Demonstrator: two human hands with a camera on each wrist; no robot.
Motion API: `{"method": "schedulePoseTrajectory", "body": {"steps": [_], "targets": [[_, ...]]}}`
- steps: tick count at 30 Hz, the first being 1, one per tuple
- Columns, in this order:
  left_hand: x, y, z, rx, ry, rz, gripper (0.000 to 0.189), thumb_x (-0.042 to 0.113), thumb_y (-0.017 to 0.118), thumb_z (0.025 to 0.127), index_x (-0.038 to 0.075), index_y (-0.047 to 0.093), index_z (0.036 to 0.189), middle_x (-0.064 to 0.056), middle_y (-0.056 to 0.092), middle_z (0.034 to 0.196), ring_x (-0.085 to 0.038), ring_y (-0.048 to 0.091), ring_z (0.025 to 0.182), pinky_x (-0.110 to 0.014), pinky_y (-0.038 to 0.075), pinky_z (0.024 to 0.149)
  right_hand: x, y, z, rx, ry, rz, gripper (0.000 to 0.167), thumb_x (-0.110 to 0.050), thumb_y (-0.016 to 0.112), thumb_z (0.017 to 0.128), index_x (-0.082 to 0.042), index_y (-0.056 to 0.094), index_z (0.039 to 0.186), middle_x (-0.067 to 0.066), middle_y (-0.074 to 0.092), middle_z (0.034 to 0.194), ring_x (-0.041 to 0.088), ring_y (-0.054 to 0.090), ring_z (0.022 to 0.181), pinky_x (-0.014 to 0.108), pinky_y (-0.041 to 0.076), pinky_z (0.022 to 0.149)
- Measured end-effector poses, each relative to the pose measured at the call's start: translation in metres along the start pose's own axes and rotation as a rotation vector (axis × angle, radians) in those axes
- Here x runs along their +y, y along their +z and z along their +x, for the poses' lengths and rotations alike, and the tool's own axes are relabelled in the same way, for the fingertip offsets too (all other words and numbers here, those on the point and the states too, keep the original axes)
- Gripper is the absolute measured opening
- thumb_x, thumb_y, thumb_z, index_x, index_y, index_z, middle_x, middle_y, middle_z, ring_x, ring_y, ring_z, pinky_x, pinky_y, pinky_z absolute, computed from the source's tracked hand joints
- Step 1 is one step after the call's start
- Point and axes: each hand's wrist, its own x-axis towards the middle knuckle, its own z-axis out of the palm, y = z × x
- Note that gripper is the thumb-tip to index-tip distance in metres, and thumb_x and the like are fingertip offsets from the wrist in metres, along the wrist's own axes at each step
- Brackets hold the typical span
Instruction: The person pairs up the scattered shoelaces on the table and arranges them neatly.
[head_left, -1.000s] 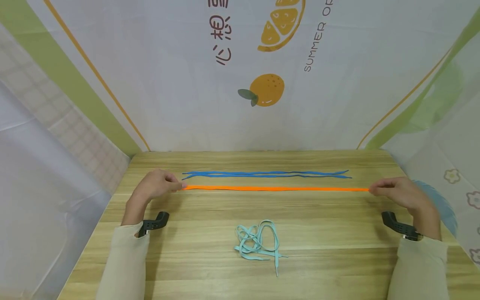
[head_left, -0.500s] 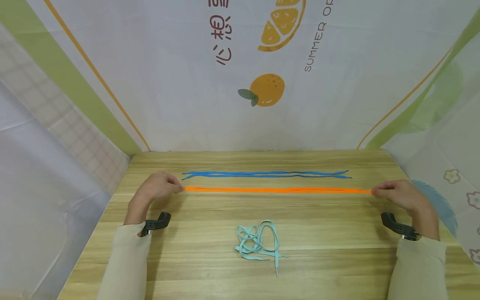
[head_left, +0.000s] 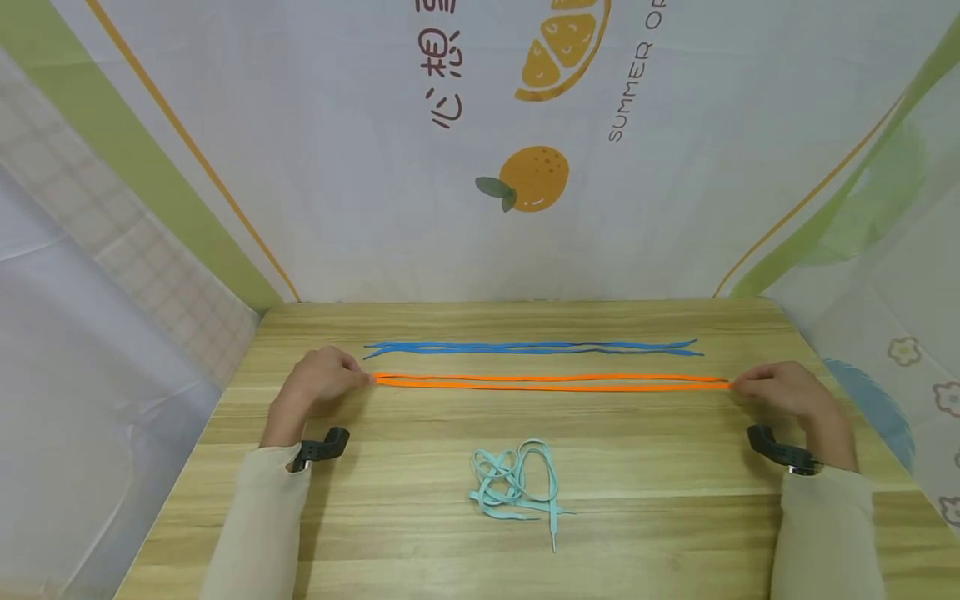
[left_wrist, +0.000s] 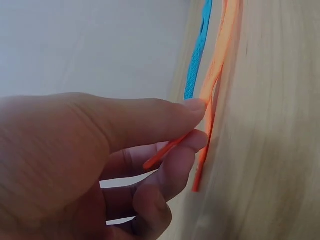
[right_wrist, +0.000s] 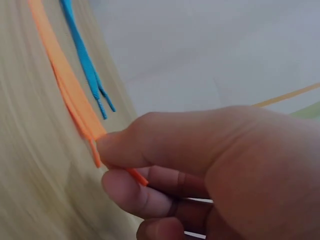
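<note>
Two orange shoelaces (head_left: 551,388) run side by side across the table, straight from one hand to the other. At their left end my left hand (head_left: 322,379) pinches one lace between thumb and forefinger; its tip pokes out past the fingers (left_wrist: 177,162), and a second orange tip lies loose just beyond them. My right hand (head_left: 787,390) pinches the other end, where one tip shows behind the thumb and another sits outside the grip. Just behind lie two blue shoelaces (head_left: 517,345), straight and close together, touched by neither hand.
A loosely tangled mint-green shoelace (head_left: 553,518) lies nearer on the wooden table (head_left: 420,533). Printed cloth (head_left: 360,208) rises at the table's back edge, and more cloth hangs at both sides. Each wrist wears a black camera mount (head_left: 322,446).
The orange laces came down slightly nearer the body and now show as two separated strands. My right hand shifted left after a small move right; my left hand moved slightly right. Blue and mint laces stayed put.
</note>
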Motion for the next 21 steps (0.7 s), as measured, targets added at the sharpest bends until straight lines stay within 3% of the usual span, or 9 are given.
{"method": "schedulePoseTrajectory", "body": {"steps": [7,12,21], "targets": [[0.0078,0.0002,-0.0039,0.012,-0.068,-0.007,0.032,0.039,0.08,0.099,0.007,0.081,0.098,-0.004,0.066,0.089,-0.024,0.053,0.081,-0.036,0.041,0.068,-0.0022,0.0041,0.002,-0.011,0.04,0.015,0.046,-0.025,0.07,0.104,0.016,0.07,0.126,0.031,0.07,0.122,0.043,0.061,0.112,0.049,0.048,0.09],[0.0071,0.0021,-0.003,0.025,-0.071,-0.012,0.03,0.038,0.08,0.099,0.008,0.081,0.094,-0.002,0.063,0.085,-0.023,0.052,0.078,-0.036,0.039,0.067,-0.0033,0.0057,0.0035,-0.001,0.058,-0.004,0.048,-0.027,0.071,0.104,0.015,0.07,0.127,0.029,0.071,0.119,0.046,0.061,0.112,0.048,0.048,0.089],[0.0031,0.0032,-0.0032,0.008,-0.094,-0.019,0.029,0.037,0.08,0.098,0.008,0.08,0.093,-0.001,0.061,0.081,-0.022,0.051,0.076,-0.035,0.039,0.067,-0.0044,0.0091,0.0055,0.007,0.064,-0.022,0.051,-0.03,0.07,0.105,0.015,0.069,0.128,0.039,0.065,0.13,0.057,0.059,0.119,0.066,0.049,0.098]]}}
